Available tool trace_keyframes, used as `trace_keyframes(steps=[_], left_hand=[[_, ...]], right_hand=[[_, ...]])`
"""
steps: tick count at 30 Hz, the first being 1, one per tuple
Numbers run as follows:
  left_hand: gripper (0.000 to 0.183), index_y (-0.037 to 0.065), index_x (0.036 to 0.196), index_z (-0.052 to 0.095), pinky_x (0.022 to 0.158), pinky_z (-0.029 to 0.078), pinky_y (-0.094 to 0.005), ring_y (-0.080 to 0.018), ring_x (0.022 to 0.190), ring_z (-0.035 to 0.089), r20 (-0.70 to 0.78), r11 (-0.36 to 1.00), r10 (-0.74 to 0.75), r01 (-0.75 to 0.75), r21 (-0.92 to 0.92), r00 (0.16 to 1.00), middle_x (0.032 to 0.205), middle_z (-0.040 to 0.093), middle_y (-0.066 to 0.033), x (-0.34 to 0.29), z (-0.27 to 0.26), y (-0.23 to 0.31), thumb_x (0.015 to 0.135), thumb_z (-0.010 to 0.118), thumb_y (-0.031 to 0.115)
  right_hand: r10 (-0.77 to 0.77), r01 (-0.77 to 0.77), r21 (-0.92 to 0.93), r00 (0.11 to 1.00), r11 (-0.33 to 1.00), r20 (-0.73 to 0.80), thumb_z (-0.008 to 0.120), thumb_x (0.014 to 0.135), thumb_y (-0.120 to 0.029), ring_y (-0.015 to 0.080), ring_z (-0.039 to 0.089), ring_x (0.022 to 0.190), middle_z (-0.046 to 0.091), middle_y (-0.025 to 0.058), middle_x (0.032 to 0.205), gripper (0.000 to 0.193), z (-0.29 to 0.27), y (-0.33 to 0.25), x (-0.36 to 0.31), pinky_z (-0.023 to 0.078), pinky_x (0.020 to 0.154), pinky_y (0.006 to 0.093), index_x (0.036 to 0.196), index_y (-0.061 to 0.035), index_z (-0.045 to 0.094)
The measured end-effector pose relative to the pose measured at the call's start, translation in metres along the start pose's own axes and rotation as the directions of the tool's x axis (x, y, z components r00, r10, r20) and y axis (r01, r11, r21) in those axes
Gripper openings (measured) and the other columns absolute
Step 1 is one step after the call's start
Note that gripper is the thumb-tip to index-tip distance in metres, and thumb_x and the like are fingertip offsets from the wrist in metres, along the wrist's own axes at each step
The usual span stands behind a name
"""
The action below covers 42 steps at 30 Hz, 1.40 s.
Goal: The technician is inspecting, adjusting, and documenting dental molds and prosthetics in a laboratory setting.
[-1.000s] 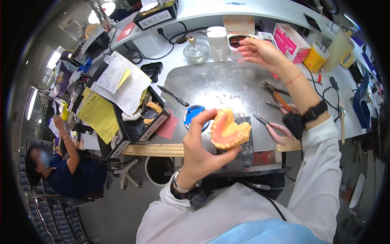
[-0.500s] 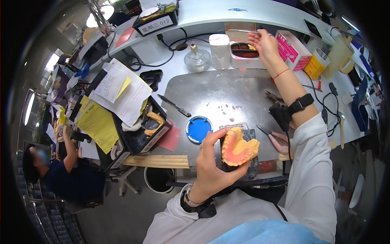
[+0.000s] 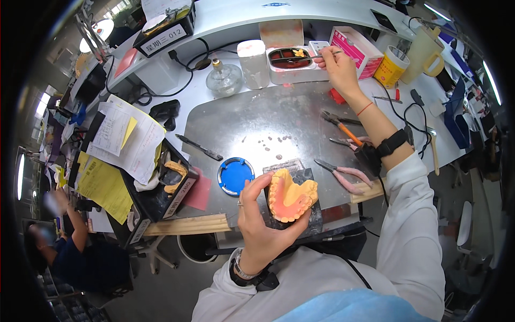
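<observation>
My left hand [image 3: 262, 228] is closed around a yellow plaster dental model [image 3: 300, 189] with pink wax [image 3: 284, 206] along its arch. It holds the model tilted, over a dark block at the bench's near edge. At the back, my right hand [image 3: 340, 68] pinches a thin metal wax tool [image 3: 312, 57]. The tool points left, its tip over the dark red wax in a white wax heater [image 3: 303, 77] with its lid raised. A small yellow piece lies at the heater's compartments. Whether the tip touches the wax I cannot tell.
A glass spirit lamp [image 3: 224, 80] and a cloudy white container [image 3: 252, 64] stand left of the heater. On the metal plate [image 3: 214, 129] lie a blue round lid [image 3: 236, 176], a pen [image 3: 198, 147] and pink-handled pliers [image 3: 348, 177]. A paper-laden black tray [image 3: 174, 198] sits left. A co-worker [image 3: 80, 241] sits beyond.
My right hand has lowered the wax tool from above the heater to its compartments. The left hand still holds the model. The whole view has shifted, so the bench appears further left.
</observation>
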<state>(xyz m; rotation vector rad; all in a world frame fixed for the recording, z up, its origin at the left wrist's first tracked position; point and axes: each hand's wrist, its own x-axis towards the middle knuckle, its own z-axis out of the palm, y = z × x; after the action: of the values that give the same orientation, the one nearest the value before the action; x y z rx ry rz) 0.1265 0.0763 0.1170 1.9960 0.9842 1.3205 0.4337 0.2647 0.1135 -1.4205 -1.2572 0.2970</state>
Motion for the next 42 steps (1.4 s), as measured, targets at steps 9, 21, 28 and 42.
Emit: trace_keyframes(steps=[9,21,28,42], left_hand=[[0.077,0.001,0.123,0.046,0.089,0.045,-0.0336,-0.0249,0.1,0.057,0.0,0.999,0.024,-0.024,0.044,1.0,0.112,0.056,-0.0139,0.001,0.002,0.0,0.056,0.085,0.006],[0.076,-0.001,0.122,0.046,0.093,0.042,-0.0426,-0.0334,0.103,0.055,-0.02,1.0,0.002,-0.002,-0.009,1.0,0.116,0.053,-0.0162,-0.001,0.004,0.001,0.057,0.085,0.008],[0.077,-0.001,0.122,0.045,0.091,0.042,-0.0402,-0.0334,0.105,0.053,-0.023,0.999,0.005,-0.004,0.035,1.0,0.116,0.052,-0.0169,-0.001,0.004,0.002,0.057,0.086,0.007],[0.082,0.001,0.125,0.042,0.093,0.039,-0.0357,-0.0263,0.105,0.051,-0.039,0.994,0.002,0.002,0.109,0.999,0.118,0.048,-0.0135,-0.003,0.005,-0.001,0.057,0.087,0.011]], right_hand=[[-0.091,0.091,-0.069,0.996,0.993,0.009,0.05,0.098,-0.022,0.0113,0.065,0.082,0.07,0.0082,0.087,0.027,-0.01,-0.011,-0.016,0.051,0.075,0.0242,0.101,0.0016,0.061],[-0.109,0.11,0.006,0.993,0.994,-0.037,0.053,0.094,-0.022,0.0139,0.068,0.077,0.072,0.0118,0.083,0.025,-0.012,-0.005,-0.017,0.051,0.068,0.0252,0.095,0.0017,0.063],[-0.027,0.026,-0.004,0.994,1.0,-0.105,0.053,0.095,-0.024,0.0122,0.068,0.073,0.072,0.0102,0.079,0.028,-0.013,0.003,-0.015,0.052,0.067,0.0253,0.094,0.0017,0.063],[0.213,-0.169,0.3,0.97,0.939,-0.119,0.044,0.101,-0.027,0.0159,0.066,0.077,0.069,0.0168,0.091,0.032,-0.021,0.013,-0.016,0.053,0.07,0.025,0.099,0.003,0.055]])
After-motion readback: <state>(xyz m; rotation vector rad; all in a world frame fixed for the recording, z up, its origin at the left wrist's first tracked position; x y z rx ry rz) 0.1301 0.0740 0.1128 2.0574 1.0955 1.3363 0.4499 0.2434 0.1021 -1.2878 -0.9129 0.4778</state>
